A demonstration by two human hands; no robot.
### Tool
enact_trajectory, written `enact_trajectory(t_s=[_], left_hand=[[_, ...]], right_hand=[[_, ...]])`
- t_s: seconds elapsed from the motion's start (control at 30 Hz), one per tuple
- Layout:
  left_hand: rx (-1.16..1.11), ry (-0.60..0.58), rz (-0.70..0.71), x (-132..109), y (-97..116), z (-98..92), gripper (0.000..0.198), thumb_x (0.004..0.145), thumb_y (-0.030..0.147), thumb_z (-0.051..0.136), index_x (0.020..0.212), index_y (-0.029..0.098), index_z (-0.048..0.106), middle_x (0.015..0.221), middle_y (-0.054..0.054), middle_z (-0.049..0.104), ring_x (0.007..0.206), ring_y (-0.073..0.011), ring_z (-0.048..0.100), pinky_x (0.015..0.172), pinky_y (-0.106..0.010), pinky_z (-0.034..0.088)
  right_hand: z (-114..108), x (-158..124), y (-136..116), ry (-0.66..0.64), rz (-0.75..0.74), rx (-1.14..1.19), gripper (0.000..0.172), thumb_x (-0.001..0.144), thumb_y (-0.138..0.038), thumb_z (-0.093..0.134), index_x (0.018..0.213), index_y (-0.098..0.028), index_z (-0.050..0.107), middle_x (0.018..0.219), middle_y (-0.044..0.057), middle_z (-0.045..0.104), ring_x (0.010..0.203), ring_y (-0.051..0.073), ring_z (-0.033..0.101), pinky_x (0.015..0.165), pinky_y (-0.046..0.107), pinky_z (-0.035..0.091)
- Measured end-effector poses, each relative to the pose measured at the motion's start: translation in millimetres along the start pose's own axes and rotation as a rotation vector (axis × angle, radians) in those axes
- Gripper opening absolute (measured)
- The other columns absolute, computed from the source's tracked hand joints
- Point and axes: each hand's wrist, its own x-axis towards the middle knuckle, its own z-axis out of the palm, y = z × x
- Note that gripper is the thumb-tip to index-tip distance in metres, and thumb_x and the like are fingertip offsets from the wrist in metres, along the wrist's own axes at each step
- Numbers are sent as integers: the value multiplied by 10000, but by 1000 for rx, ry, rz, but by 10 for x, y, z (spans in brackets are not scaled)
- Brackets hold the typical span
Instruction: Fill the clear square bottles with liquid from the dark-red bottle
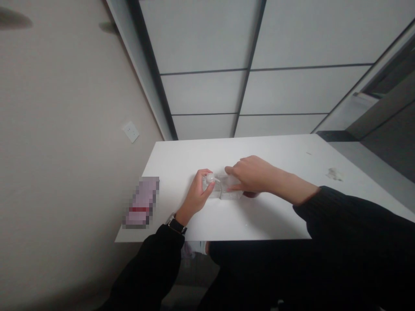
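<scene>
Two clear bottles with white tops stand or lie side by side near the middle of the white table (207, 224); which of these is too unclear to tell. My left hand (197, 193), with a dark watch on its wrist, wraps round the left clear bottle (212, 190), thumb by its round white pump top (210, 178). My right hand (252, 173) reaches in from the right and grips the right clear bottle (231, 194), its fingers curled over the top. The two bottles appear to touch.
At the table's left edge lies a pixelated pinkish item (142, 201) with a red stripe. A small crumpled translucent piece (334, 174) lies on the right part of the table. Behind the table are white panelled doors (207, 93); a wall with a socket (131, 131) is at left.
</scene>
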Motion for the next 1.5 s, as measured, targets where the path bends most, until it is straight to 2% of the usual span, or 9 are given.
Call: enact_trajectory(t_s=[0.07, 0.13, 0.2, 0.4, 0.5, 0.67, 0.9, 1.1, 1.5], left_hand=[[2, -2, 1, 1, 3, -1, 279, 1062, 441, 534, 1248, 237, 495, 1275, -113, 594, 1247, -276, 580, 1138, -469, 449], [3, -4, 3, 2, 4, -1, 269, 1058, 428, 540, 1241, 235, 498, 1269, -111, 599, 1244, -274, 584, 1135, -464, 452], [4, -2, 3, 4, 4, -2, 265, 1054, 416, 545, 1242, 236, 495, 1260, -109, 602, 1234, -274, 589, 1125, -461, 458], [-1, -9, 8, 2, 25, -9, 242, 1047, 393, 543, 1220, 231, 493, 1262, -112, 601, 1228, -274, 590, 1119, -464, 460], [5, -15, 3, 0, 53, -20, 242, 1052, 390, 533, 1233, 233, 498, 1270, -116, 603, 1240, -279, 586, 1126, -469, 455], [14, -8, -17, -3, 85, -22, 256, 1032, 394, 580, 1225, 247, 499, 1252, -105, 616, 1208, -281, 602, 1098, -466, 472], [35, 10, -22, 1, 48, -36, 256, 1049, 420, 532, 1228, 240, 506, 1277, -115, 608, 1254, -292, 585, 1139, -476, 437], [42, 5, 13, 25, 9, -60, 361, 1062, 550, 468, 1204, 228, 549, 1243, -115, 627, 1219, -287, 595, 1115, -448, 453], [82, 34, 21, 48, -39, -71, 534, 1029, 701, 429, 1206, 218, 574, 1200, -114, 663, 1168, -283, 630, 1068, -437, 473]], right_hand=[[-13, -12, 12, 0, -16, 11, 358, 984, -368, 692, 1284, -176, 654, 949, 127, 798, 796, 304, 757, 603, 342, 390], [-14, -14, 15, -6, -11, -11, 280, 995, -313, 672, 1233, -167, 684, 929, 132, 795, 782, 300, 756, 610, 347, 395], [2, -6, 8, 1, -2, -33, 265, 1041, -364, 612, 1145, -145, 718, 882, 150, 786, 778, 304, 754, 626, 355, 406], [98, 18, -13, 20, 1, -62, 304, 935, -216, 688, 1234, -160, 681, 861, 120, 784, 732, 287, 741, 623, 338, 400], [123, 20, -14, 33, 16, -42, 257, 958, -241, 661, 1201, -161, 682, 854, 133, 781, 718, 284, 736, 618, 337, 392], [170, 24, 5, 64, -12, -35, 396, 892, -165, 683, 1286, -180, 639, 834, 109, 777, 659, 278, 713, 577, 338, 348], [219, 124, 32, 88, -32, -36, 261, 981, -242, 632, 1236, -204, 676, 775, 96, 758, 690, 269, 708, 643, 344, 385], [172, 173, 67, 93, -68, -25, 261, 1034, -294, 608, 1269, -202, 675, 868, 115, 784, 756, 263, 724, 673, 336, 407], [-82, 120, -26, 96, -37, 78, 305, 976, -213, 708, 1280, -187, 703, 978, 128, 802, 881, 265, 751, 718, 322, 453]])
